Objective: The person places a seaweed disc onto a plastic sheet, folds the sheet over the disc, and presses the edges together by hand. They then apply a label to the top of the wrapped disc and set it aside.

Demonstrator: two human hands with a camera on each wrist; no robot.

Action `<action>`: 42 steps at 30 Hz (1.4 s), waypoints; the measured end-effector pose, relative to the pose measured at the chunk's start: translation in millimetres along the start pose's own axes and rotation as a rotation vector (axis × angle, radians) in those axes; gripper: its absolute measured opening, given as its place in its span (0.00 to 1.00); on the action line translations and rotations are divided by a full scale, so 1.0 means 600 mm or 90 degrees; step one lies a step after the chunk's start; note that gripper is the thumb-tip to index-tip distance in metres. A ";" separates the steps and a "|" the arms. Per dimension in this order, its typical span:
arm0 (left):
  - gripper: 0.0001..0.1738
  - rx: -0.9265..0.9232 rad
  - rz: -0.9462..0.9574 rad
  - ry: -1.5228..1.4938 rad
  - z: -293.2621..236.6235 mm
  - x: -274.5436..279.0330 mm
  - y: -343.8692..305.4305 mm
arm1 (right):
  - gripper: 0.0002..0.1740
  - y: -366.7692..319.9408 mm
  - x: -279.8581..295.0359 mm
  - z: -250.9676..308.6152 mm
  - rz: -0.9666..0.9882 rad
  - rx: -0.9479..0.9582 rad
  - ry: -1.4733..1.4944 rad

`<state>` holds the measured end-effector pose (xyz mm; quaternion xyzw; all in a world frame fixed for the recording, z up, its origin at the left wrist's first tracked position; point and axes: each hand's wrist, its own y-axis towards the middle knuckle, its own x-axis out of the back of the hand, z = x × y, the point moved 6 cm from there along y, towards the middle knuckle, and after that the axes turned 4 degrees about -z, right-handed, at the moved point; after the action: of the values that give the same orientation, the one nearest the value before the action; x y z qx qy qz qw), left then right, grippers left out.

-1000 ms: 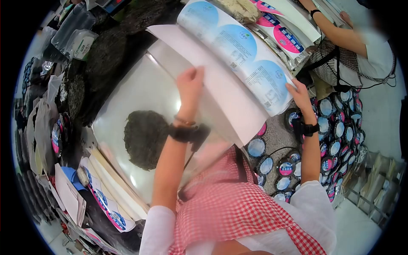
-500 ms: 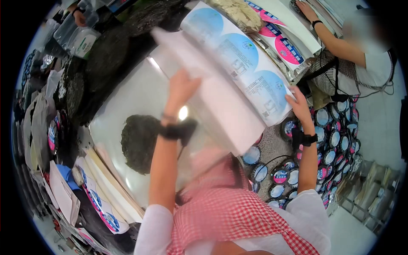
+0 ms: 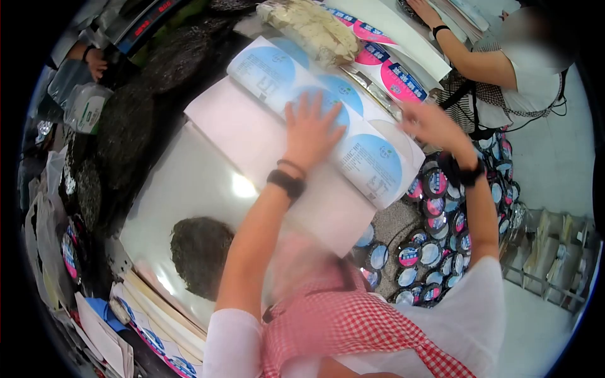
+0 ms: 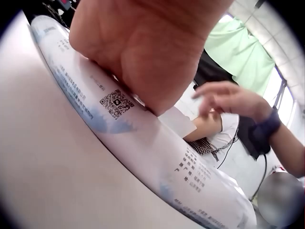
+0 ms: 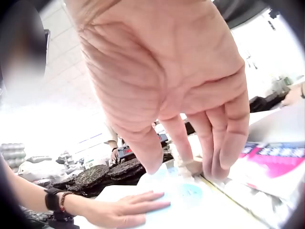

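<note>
A curled sheet of round blue-and-white labels [image 3: 378, 162] lies over plain pale paper [image 3: 331, 205]. My left hand [image 3: 312, 132] lies across the labels with its fingers spread, and its palm covers part of the printing. In the left wrist view, a QR code [image 4: 116, 103] shows below that palm. Above the right end of the labels is my right hand [image 3: 438, 128], blurred, its fingers loosely bent and nothing seen between them. The right wrist view shows its bare palm [image 5: 162, 71]. A dark round seaweed cake [image 3: 198, 255] shows under clear plastic [image 3: 151, 198] at the lower left.
Many round labelled packs [image 3: 432, 255] cover the area right of the paper. Pink-and-blue label sheets [image 3: 394, 75] and a bag of pale pieces [image 3: 315, 31] lie beyond. Dark seaweed [image 3: 135, 104] is piled at the left. Another person [image 3: 498, 69] works at the upper right.
My left hand has moved up and right from over the pale paper onto the labels, fingers now spread. The right hand has let go of the labels' right edge and lifted away.
</note>
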<state>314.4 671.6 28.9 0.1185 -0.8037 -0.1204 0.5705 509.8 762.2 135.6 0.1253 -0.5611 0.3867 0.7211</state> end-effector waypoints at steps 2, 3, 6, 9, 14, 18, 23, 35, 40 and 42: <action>0.29 0.005 0.006 -0.011 -0.005 -0.002 0.005 | 0.40 0.103 0.024 0.004 -0.178 0.135 -0.081; 0.29 0.009 0.008 -0.015 -0.004 -0.005 0.006 | 0.47 0.159 0.024 0.009 -0.223 0.121 -0.089; 0.29 0.019 0.021 0.000 -0.002 -0.005 0.005 | 0.68 0.318 -0.014 -0.009 -0.299 -0.008 -0.150; 0.29 0.013 -0.012 -0.003 0.006 -0.013 0.008 | 0.71 0.377 -0.028 0.016 -0.263 -0.096 -0.038; 0.29 -0.024 -0.062 -0.079 -0.007 -0.029 0.028 | 0.62 0.392 -0.014 0.016 -0.241 -0.100 -0.074; 0.29 -0.021 -0.087 -0.118 -0.013 -0.038 0.049 | 0.57 0.403 0.011 0.004 -0.186 -0.031 0.127; 0.30 -0.048 -0.083 -0.136 -0.010 -0.050 0.071 | 0.62 0.398 -0.016 0.010 -0.245 -0.086 -0.126; 0.31 0.012 0.023 0.012 0.145 -0.007 0.125 | 0.39 0.424 0.024 0.139 -0.364 0.159 -0.305; 0.33 0.015 0.033 -0.005 0.154 -0.014 0.135 | 0.16 0.557 -0.081 0.248 -0.311 0.445 -0.390; 0.33 0.019 0.028 -0.025 0.160 -0.019 0.142 | 0.14 0.595 -0.102 0.248 -0.282 0.385 -0.512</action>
<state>222.9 761.5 16.2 0.1068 -0.8188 -0.0980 0.5556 150.0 884.0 40.0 0.5801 -0.6164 0.2913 0.4456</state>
